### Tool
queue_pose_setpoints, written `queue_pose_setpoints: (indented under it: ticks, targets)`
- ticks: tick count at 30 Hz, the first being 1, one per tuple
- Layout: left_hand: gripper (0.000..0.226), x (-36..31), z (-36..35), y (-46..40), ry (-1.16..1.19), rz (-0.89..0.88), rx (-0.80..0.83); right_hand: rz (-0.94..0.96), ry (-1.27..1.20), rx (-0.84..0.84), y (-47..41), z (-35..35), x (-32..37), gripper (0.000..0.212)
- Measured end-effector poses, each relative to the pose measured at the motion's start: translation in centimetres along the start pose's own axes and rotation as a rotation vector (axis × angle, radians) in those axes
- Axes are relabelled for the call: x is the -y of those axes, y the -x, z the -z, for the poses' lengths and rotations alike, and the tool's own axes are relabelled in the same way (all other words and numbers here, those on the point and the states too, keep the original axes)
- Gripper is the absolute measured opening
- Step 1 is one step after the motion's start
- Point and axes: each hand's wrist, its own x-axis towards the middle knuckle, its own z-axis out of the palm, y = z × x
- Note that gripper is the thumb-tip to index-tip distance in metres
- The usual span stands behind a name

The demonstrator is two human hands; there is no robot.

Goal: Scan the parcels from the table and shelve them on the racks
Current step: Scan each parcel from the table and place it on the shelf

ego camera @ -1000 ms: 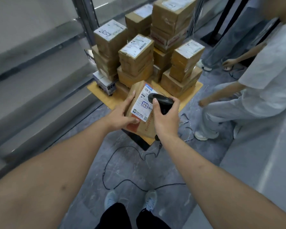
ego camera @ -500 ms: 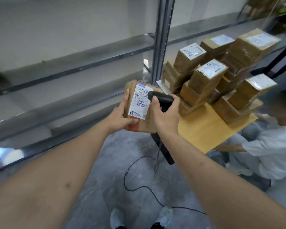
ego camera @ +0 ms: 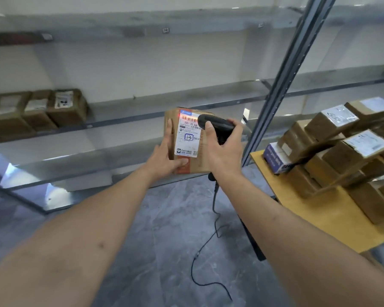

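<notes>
A brown cardboard parcel (ego camera: 187, 140) with a white shipping label is held upright in front of the rack by my left hand (ego camera: 165, 156), thumb under its lower front, fingers along its left side. My right hand (ego camera: 224, 149) grips a black corded barcode scanner (ego camera: 217, 125), whose head points at the label's top. A red scan light falls on the barcode there. Several more taped parcels (ego camera: 341, 147) are stacked on the yellow wooden table (ego camera: 315, 213) at the right.
A grey metal rack fills the background, with a slanted upright post (ego camera: 284, 80). Three parcels (ego camera: 36, 109) sit on its middle shelf (ego camera: 142, 109) at the left. The scanner cable (ego camera: 208, 247) trails down across the grey floor.
My view has swung left from the table toward the rack. The parcel and scanner stayed in my hands and rose in front of the shelves. A red scan light now shows on the barcode.
</notes>
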Motion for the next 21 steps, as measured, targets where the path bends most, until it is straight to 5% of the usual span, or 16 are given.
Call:
queue_pose_setpoints:
  ticks: [21]
  targets:
    - [0.117,3.0,12.8,-6.2,0.182,0.377,-0.385,0.092,0.014,0.358,-11.5,-13.3,3.5,0.050]
